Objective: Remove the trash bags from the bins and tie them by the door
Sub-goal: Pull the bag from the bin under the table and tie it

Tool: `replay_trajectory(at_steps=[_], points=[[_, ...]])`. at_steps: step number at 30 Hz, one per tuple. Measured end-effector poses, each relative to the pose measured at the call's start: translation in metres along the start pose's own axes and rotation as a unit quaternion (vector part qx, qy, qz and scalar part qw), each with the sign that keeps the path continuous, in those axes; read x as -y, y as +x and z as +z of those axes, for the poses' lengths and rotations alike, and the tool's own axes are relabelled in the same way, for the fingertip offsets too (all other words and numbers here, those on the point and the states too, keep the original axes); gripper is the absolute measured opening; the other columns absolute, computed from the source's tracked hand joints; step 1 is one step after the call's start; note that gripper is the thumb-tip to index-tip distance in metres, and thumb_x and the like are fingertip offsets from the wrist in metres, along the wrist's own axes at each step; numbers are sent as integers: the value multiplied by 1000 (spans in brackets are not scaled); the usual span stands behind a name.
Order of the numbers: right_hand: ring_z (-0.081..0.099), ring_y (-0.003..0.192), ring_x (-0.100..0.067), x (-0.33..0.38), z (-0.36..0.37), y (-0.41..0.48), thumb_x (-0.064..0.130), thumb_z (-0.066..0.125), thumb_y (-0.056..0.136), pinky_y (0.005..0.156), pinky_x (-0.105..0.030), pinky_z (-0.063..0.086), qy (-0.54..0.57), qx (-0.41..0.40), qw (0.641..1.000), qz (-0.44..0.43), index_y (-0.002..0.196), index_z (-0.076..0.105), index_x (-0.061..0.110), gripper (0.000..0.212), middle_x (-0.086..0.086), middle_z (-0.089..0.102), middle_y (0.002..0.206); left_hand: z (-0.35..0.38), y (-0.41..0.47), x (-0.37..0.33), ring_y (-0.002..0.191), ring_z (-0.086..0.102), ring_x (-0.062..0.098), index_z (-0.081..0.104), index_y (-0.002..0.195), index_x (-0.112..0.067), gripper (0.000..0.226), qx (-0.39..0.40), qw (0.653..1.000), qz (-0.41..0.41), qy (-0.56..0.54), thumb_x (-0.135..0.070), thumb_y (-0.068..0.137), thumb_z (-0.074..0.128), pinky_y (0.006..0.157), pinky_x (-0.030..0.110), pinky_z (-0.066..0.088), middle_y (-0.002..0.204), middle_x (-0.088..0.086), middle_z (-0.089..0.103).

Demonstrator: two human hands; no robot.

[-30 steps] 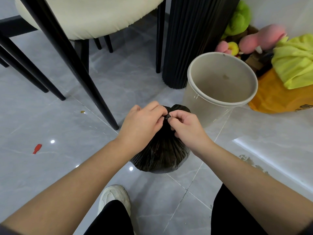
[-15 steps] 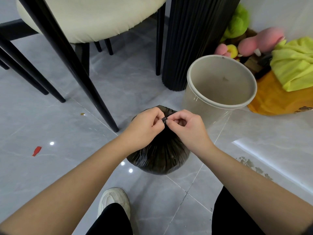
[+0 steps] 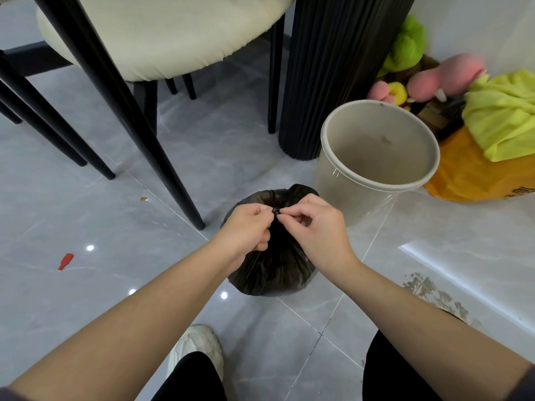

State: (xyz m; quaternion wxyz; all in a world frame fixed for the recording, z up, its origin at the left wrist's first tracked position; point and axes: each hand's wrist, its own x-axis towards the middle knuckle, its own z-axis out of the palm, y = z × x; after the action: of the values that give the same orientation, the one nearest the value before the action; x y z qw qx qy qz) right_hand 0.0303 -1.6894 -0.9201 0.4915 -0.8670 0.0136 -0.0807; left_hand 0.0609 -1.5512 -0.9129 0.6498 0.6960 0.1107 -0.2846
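Observation:
A full black trash bag [image 3: 272, 273] sits on the grey tile floor in front of me, its top gathered into a small knot. My left hand [image 3: 246, 230] pinches the knot from the left and my right hand [image 3: 315, 224] pinches it from the right, fingertips nearly touching above the bag. Just behind and to the right stands a round beige bin [image 3: 341, 180], with no bag inside it.
A cream chair [image 3: 162, 39] with black legs stands at the back left, one leg [image 3: 173, 180] ending close to the bag. A black ribbed column [image 3: 324, 82] rises behind the bin. Plush toys [image 3: 428, 79], a yellow cloth and an orange bag [image 3: 474, 175] lie at right. A red scrap [image 3: 65, 261] lies left.
The bag has sunk lower onto the floor and my hands have dropped with it, pulling the knot small and tight; my fingers have drawn slightly apart.

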Motion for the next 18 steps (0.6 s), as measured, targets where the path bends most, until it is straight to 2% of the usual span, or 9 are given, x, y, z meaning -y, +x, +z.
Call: replay_trajectory(at_steps=[4, 6, 11, 18], points=[[58, 63, -11, -5, 1, 4, 16, 76, 77, 63, -36, 52, -39, -19, 999, -4, 76, 75, 16, 1, 5, 61, 72, 2, 5, -3, 41, 24, 8, 46, 65, -16, 30, -1, 1000, -13, 3, -5, 92, 41, 38, 19, 23, 54, -4, 30], [59, 63, -12, -7, 3, 5, 19, 76, 76, 61, -40, 52, -66, -24, 998, -8, 75, 75, 17, 3, 5, 61, 72, 4, 6, -3, 40, 24, 7, 48, 64, -16, 32, -2, 1000, -13, 6, -5, 93, 41, 38, 19, 24, 53, -4, 30], [54, 62, -8, -5, 2, 7, 26, 73, 76, 58, -33, 50, -137, -22, 990, 25, 68, 70, 23, 9, 12, 51, 66, 9, 9, 1, 41, 24, 10, 55, 83, -8, 17, -22, 999, -1, 27, -2, 92, 42, 39, 22, 22, 55, 0, 30], [53, 66, -5, -7, 3, 6, 29, 71, 76, 62, -29, 50, -160, -1, 986, 49, 74, 69, 26, 4, 12, 56, 76, 12, 8, 6, 37, 25, 9, 57, 89, -7, 18, -38, 998, 40, 35, 3, 90, 41, 39, 21, 21, 56, 2, 31]])
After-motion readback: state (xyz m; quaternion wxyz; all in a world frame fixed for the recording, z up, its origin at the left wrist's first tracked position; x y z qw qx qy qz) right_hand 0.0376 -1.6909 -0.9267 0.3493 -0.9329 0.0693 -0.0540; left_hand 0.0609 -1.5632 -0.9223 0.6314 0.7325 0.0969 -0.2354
